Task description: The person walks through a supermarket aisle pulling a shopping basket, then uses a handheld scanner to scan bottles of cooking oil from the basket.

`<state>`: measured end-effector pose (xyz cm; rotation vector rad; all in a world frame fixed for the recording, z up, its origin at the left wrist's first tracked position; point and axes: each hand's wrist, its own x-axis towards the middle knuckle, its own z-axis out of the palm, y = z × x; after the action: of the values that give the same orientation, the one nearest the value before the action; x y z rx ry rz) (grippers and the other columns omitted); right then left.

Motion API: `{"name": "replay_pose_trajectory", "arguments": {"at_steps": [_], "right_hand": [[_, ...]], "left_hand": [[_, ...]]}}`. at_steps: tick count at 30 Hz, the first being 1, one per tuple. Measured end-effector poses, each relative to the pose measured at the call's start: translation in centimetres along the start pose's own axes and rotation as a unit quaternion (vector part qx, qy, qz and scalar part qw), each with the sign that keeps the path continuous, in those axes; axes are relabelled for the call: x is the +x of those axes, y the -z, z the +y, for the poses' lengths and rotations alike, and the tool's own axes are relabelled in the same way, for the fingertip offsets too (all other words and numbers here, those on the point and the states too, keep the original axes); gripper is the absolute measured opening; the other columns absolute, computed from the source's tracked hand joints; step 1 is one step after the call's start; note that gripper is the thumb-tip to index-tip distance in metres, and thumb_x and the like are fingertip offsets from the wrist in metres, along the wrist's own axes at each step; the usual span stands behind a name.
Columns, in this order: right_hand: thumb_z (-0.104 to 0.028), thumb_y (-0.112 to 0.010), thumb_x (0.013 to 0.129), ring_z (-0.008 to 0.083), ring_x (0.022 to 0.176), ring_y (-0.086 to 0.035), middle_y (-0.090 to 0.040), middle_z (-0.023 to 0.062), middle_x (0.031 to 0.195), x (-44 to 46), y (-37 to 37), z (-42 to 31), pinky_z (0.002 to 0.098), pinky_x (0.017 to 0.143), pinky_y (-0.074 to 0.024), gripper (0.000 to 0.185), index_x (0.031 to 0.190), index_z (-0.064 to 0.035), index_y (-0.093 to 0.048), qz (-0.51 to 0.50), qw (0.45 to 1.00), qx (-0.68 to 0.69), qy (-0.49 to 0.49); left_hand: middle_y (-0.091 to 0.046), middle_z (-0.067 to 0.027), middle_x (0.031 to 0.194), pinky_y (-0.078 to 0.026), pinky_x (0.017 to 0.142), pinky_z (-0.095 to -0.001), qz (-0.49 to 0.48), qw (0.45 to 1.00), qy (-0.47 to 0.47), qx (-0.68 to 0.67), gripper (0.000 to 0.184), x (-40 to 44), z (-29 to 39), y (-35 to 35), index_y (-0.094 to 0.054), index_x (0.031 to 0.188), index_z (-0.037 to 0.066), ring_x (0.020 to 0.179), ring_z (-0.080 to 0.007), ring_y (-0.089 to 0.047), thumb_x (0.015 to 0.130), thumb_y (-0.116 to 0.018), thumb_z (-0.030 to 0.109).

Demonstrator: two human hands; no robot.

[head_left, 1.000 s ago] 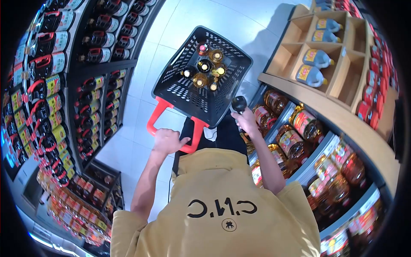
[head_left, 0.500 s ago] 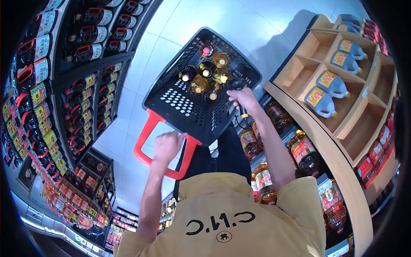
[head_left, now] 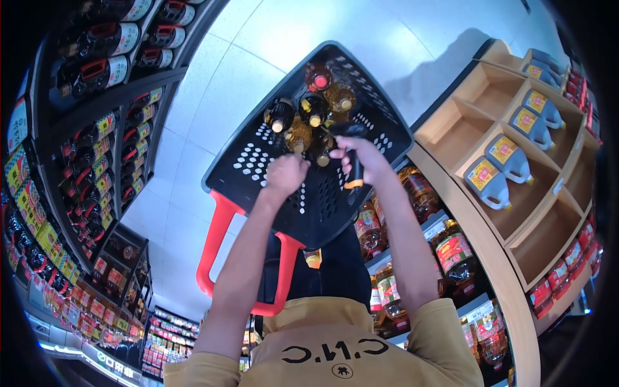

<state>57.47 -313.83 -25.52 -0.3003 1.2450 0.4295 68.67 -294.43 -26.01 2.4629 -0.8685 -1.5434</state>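
Note:
A black shopping basket (head_left: 258, 187) with perforated walls and a red handle (head_left: 218, 235) is in front of my body, several bottles lying at its far end. Inside it, my left hand (head_left: 287, 174) is closed, knuckles up, close to the cap of an amber bottle (head_left: 298, 137); its fingertips are hidden, so I cannot tell what it holds. My right hand (head_left: 364, 160) is wrapped round a black handheld scanner (head_left: 356, 173) with an orange end, its dark head over the bottles. Two dark bottles (head_left: 280, 115) and a red-capped bottle (head_left: 318, 77) lie farther back.
Shelves of dark bottles (head_left: 97, 74) rise on the left. To the right stand a wooden display (head_left: 451, 138) with yellow-labelled jugs (head_left: 488, 184) and a lower shelf of large oil bottles (head_left: 454, 255). Pale floor tiles (head_left: 258, 45) lie beyond the basket.
My left hand has moved from beside the red handle up into the basket, near the bottles. My right hand has shifted slightly down with the scanner, and the view has shifted a little.

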Motion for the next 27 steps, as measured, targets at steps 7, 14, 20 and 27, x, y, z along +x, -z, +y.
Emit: {"name": "replay_pose_trajectory", "arguments": {"at_steps": [7,14,20,27], "right_hand": [[-0.02,-0.066,0.091,0.0082,0.054,-0.052,-0.066,0.0062,0.079,2.0,0.4,-2.1,0.024,0.045,-0.0441,0.02,0.098,-0.0011,-0.063,0.119,0.984,-0.091,0.091],[-0.021,-0.07,0.089,0.0081,0.055,-0.053,-0.067,0.0064,0.081,6.3,0.2,2.3,0.0241,0.045,-0.0439,0.022,0.096,-0.0007,-0.064,0.115,0.981,-0.135,0.073],[-0.022,-0.071,0.086,0.0102,0.056,-0.055,-0.063,0.006,0.082,9.1,-2.9,3.1,0.0253,0.045,-0.0433,0.026,0.096,-0.001,-0.059,0.059,0.972,-0.217,0.073],[-0.019,-0.069,0.086,0.012,0.054,-0.058,-0.06,0.0039,0.071,12.2,-5.4,1.0,0.0282,0.044,-0.0451,0.024,0.098,-0.0006,-0.061,0.04,0.962,-0.257,0.088]], "left_hand": [[-0.063,-0.0208,0.119,-0.051,0.093,-0.0462,0.08,0.991,0.108,-0.014,0.027,6.1,-9.0,-2.5,-0.064,0.111,0.003,0.106,-0.0375,-0.064,0.093,-0.057,0.022],[-0.058,-0.0207,0.131,-0.047,0.102,-0.0433,0.133,0.989,0.052,0.026,0.042,12.5,-11.5,-4.8,-0.055,0.129,0.001,0.118,-0.0376,-0.058,0.087,-0.057,0.007],[-0.048,-0.0157,0.145,-0.041,0.11,-0.0417,0.067,0.998,0.021,0.006,0.063,13.4,-11.0,-3.8,-0.047,0.14,0.005,0.131,-0.0353,-0.049,0.079,-0.057,-0.004],[-0.046,-0.0152,0.148,-0.037,0.114,-0.0408,0.096,0.992,0.075,0.04,0.059,14.2,-13.4,-4.4,-0.048,0.14,0.006,0.135,-0.0337,-0.045,0.083,-0.05,-0.01]]}}
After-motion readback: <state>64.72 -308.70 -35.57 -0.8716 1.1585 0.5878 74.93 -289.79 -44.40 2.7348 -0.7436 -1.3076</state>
